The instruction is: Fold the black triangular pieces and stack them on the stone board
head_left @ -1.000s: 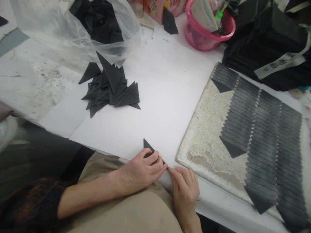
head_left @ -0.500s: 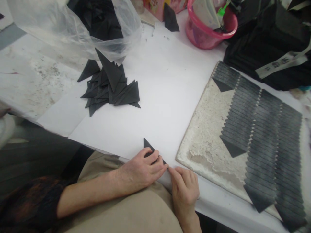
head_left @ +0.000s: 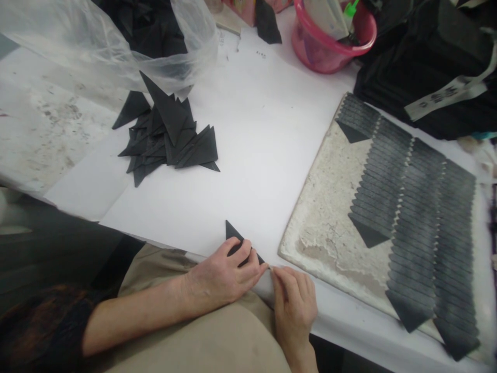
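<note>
At the table's front edge, my left hand (head_left: 227, 269) presses down on a black triangular piece (head_left: 233, 228) with bent fingers. One corner of the piece points away from me, and its middle is partly covered by those fingers. My right hand (head_left: 295, 298) is beside its near corner, thumb and forefinger pinched together close to my left fingertips. Whatever the pinch holds is too small to make out. Further up the table to the left lies a loose pile of similar black triangular pieces (head_left: 182, 127), some of them overlapping.
To the right, a worn pale board (head_left: 310, 228) bears overlapping rows of black pointed pieces (head_left: 413, 207). A clear plastic bag (head_left: 198, 36) with black pieces inside stands at the back left. Behind are a pink basin (head_left: 330, 52) and a black bundle (head_left: 419, 67) with a labelled strap.
The view has shifted slightly, so the table things appear a little further left and up. Between my hands, the right pinch has drawn slightly away from the piece's corner.
</note>
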Demonstrator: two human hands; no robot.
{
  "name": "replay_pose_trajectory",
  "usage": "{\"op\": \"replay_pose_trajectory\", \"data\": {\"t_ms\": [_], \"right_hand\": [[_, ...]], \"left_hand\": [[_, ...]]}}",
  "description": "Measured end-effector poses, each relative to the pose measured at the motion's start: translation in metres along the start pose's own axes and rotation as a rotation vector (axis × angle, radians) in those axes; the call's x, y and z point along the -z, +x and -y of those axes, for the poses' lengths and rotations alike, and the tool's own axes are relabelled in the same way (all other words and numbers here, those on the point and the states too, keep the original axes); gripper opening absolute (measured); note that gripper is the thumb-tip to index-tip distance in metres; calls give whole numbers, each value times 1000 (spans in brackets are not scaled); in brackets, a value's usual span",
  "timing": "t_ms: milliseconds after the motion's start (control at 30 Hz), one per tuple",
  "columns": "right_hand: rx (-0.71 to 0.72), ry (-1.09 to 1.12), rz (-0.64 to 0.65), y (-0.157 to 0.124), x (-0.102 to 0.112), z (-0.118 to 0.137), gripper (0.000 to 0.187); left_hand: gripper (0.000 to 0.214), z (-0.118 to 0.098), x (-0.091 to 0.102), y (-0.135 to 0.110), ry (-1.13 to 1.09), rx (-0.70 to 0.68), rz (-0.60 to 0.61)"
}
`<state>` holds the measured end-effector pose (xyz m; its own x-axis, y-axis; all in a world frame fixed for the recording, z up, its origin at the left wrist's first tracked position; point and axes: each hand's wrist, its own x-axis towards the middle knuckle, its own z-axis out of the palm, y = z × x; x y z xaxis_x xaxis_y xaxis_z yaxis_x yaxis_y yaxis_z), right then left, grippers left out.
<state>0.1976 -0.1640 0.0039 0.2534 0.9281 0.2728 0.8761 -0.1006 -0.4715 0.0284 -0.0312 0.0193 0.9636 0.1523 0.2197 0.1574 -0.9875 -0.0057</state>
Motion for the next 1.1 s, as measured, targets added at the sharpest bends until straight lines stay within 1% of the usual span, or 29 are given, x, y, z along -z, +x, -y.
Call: {"op": "replay_pose_trajectory", "data": {"t_ms": [300, 500, 667, 833, 967, 1100], "right_hand": [[-22, 13, 22, -3, 0, -1, 12], [-43, -11, 35, 0, 0, 2, 12], [-79, -44, 79, 3, 2, 8, 14], [-161, -40, 137, 11, 2, 16, 5], [-218, -7, 198, 14, 4, 17, 8], [-238, 66, 195, 14, 6, 16, 7]], "left_hand": [[40, -6, -2, 0, -10, 11, 24], [40, 0, -4, -1, -93, 27, 32], [31, 7, -8, -13, -224, 83, -61], [24, 8, -11, -17, -287, 128, -188], [23, 9, -11, -16, -312, 129, -209], [23, 13, -10, -13, -336, 154, -253]]}}
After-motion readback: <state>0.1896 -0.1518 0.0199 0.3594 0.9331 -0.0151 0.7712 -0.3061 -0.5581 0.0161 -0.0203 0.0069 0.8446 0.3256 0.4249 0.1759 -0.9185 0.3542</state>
